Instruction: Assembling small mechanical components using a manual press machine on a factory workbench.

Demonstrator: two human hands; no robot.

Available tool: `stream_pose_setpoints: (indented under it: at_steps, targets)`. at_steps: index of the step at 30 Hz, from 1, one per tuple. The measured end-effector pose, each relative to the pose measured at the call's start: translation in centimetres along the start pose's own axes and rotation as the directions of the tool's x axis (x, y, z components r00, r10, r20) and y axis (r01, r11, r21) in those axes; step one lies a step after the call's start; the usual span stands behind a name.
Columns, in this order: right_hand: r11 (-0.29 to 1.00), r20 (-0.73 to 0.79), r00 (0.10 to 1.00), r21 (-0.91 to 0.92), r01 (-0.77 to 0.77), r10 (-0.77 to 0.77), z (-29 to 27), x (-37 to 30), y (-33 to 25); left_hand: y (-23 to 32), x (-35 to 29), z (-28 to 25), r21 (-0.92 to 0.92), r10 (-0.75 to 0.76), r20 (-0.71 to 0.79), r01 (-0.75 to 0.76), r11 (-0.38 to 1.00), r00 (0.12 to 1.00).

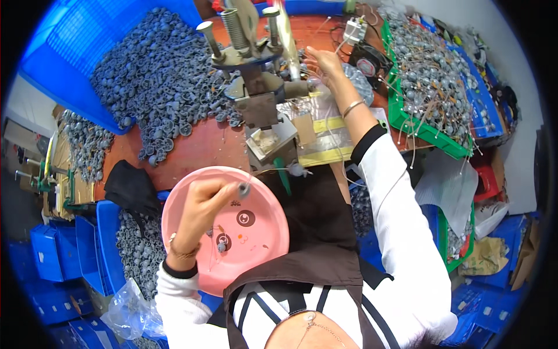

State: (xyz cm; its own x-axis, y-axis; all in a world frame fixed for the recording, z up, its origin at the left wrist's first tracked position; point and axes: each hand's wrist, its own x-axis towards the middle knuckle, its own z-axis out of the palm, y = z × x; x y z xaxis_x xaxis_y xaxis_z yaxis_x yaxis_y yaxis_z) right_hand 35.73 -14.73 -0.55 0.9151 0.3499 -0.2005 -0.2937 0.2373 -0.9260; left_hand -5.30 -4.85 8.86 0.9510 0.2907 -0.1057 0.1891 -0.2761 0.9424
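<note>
My left hand is closed over a pink basin, its fingers pinching a small grey cap. A few small grey pieces with thin wires lie in the basin. Stretched out beyond the press, my right hand has its fingers apart beside a small heap of parts; some fingertips are hidden. Between my hands stands the metal bench press, with a spring and bolts at its top. By its base, a wire runs to a small pale round piece.
A large heap of grey caps spills from a blue crate at left. To the right, a green tray holds wired grey parts. A small black fan and white plug sit behind my right hand. Black cloth hangs at the table's left edge.
</note>
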Motion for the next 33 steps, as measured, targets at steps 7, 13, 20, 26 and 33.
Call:
stream_pose_setpoints:
  at_steps: [7,13,20,26,33]
  targets:
    - [0.929,0.166,0.922,-0.059,0.365,-0.351,2.5,2.1,-1.2,-3.1,-2.8,-7.9,0.514,0.167,-0.099,-0.094,0.853,0.981]
    - [0.748,0.075,0.748,0.176,0.640,-0.659,5.4,-5.2,-9.6,-13.0,9.0,-10.4,0.790,0.460,-0.344,-0.012,0.613,0.818]
    - [0.663,0.043,0.682,0.287,0.692,-0.730,2.8,-12.8,-12.1,-14.8,14.9,-9.1,0.816,0.264,-0.513,0.368,0.446,0.817]
    - [0.603,0.205,0.567,0.248,0.758,-0.798,-1.8,-17.9,-8.7,-12.9,10.9,-5.7,0.651,0.438,-0.372,-0.106,0.752,0.818]
    - [0.671,0.221,0.634,0.217,0.709,-0.741,-1.8,-21.6,-5.0,-8.3,9.9,3.8,0.530,0.663,0.040,-0.578,0.620,0.748]
